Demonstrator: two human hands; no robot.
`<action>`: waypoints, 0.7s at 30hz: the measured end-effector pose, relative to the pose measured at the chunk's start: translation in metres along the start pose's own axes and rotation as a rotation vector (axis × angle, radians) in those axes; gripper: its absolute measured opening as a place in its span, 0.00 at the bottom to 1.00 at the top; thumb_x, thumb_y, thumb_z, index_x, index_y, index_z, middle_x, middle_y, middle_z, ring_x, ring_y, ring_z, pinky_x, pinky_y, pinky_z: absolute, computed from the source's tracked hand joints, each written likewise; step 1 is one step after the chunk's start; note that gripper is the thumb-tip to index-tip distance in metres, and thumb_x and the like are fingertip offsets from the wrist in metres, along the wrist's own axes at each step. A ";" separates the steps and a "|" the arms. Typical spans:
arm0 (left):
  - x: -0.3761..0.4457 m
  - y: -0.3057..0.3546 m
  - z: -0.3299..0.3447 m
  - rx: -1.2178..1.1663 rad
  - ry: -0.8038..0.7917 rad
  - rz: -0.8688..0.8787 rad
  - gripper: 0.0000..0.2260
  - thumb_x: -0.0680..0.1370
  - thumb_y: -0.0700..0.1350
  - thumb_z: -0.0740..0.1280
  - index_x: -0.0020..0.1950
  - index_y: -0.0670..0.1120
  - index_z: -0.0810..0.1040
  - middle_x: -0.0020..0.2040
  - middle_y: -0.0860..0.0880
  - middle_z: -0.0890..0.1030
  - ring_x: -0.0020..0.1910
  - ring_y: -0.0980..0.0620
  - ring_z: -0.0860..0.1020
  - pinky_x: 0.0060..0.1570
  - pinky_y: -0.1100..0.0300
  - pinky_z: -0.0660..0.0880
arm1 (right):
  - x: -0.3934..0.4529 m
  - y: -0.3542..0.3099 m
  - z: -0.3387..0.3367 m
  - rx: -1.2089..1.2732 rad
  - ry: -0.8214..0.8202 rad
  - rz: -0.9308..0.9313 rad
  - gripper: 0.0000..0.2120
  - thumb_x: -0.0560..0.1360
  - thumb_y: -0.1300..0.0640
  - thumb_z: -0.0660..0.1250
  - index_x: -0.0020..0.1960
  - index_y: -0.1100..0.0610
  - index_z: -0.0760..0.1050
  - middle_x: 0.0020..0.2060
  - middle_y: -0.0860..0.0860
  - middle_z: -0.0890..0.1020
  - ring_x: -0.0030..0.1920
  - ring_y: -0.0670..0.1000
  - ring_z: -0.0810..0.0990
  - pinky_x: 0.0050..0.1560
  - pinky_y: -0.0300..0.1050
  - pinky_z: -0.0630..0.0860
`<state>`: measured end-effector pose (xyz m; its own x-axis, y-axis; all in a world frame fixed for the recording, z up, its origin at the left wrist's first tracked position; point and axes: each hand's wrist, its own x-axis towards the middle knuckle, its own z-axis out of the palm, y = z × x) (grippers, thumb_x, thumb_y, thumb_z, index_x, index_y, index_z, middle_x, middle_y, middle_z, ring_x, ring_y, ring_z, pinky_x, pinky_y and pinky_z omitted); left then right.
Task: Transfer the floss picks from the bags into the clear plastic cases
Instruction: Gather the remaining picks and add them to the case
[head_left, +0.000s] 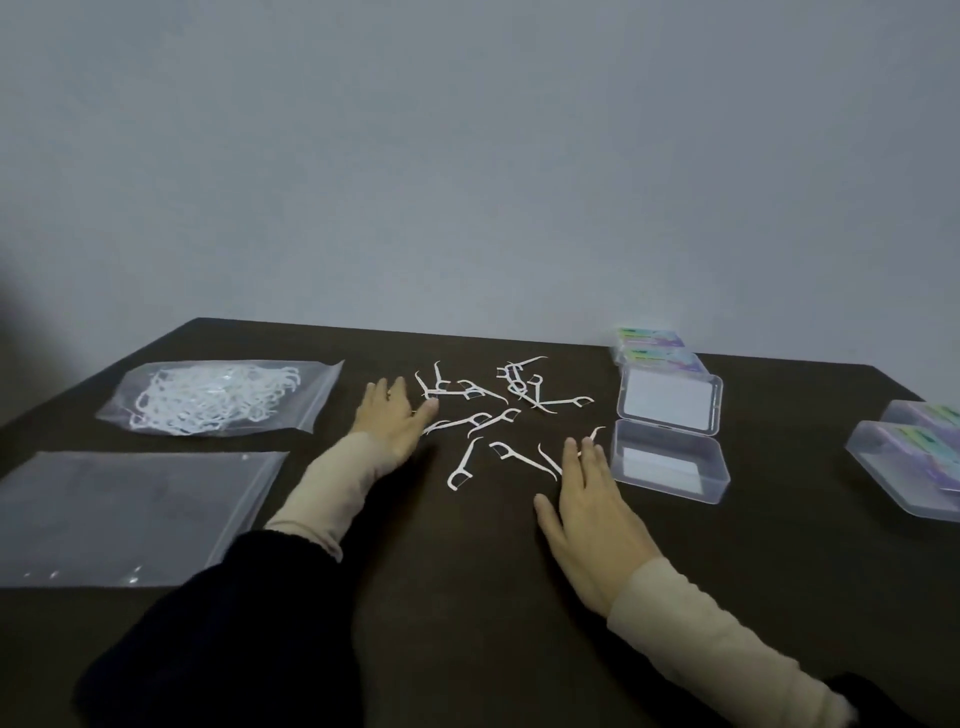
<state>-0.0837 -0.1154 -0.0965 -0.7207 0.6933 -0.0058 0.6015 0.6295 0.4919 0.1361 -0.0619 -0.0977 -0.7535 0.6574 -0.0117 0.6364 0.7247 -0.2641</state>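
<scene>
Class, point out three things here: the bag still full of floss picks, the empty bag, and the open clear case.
Full bag (218, 399), head view: on the picks inside.
Empty bag (130, 512), head view: its flat middle.
Open clear case (670, 460), head view: lower tray's floor.

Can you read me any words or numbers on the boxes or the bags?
No text can be read here.
Closed cases at the back: coloured labels, print too blurred to read.
Closed cases on the right: coloured labels, also too blurred.
Open case, full bag and empty bag: no writing visible.

A dark brown table (467, 597) against a plain grey wall (467, 156) — dim light.
</scene>
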 end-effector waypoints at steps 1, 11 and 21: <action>0.000 0.001 0.005 0.019 -0.004 -0.010 0.29 0.81 0.55 0.52 0.76 0.40 0.49 0.76 0.39 0.48 0.76 0.43 0.44 0.72 0.52 0.44 | 0.004 -0.001 0.002 -0.016 -0.001 0.011 0.30 0.82 0.51 0.47 0.75 0.62 0.35 0.75 0.57 0.41 0.76 0.54 0.40 0.73 0.43 0.49; 0.010 0.016 0.022 0.022 -0.064 0.234 0.23 0.82 0.46 0.55 0.75 0.41 0.56 0.75 0.42 0.56 0.75 0.45 0.52 0.73 0.56 0.50 | 0.051 -0.003 -0.004 0.017 0.134 -0.089 0.19 0.78 0.67 0.54 0.67 0.57 0.69 0.69 0.53 0.70 0.65 0.56 0.71 0.65 0.48 0.68; 0.015 0.013 0.012 -0.478 0.173 0.307 0.19 0.76 0.29 0.54 0.62 0.41 0.74 0.63 0.45 0.75 0.64 0.50 0.71 0.62 0.66 0.63 | 0.097 0.003 -0.017 0.341 0.360 -0.107 0.16 0.73 0.69 0.57 0.53 0.56 0.78 0.51 0.55 0.81 0.53 0.56 0.78 0.56 0.51 0.74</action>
<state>-0.0827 -0.0923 -0.1005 -0.6082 0.7261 0.3208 0.5984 0.1539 0.7863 0.0676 0.0081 -0.0829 -0.6685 0.6563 0.3499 0.4234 0.7226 -0.5464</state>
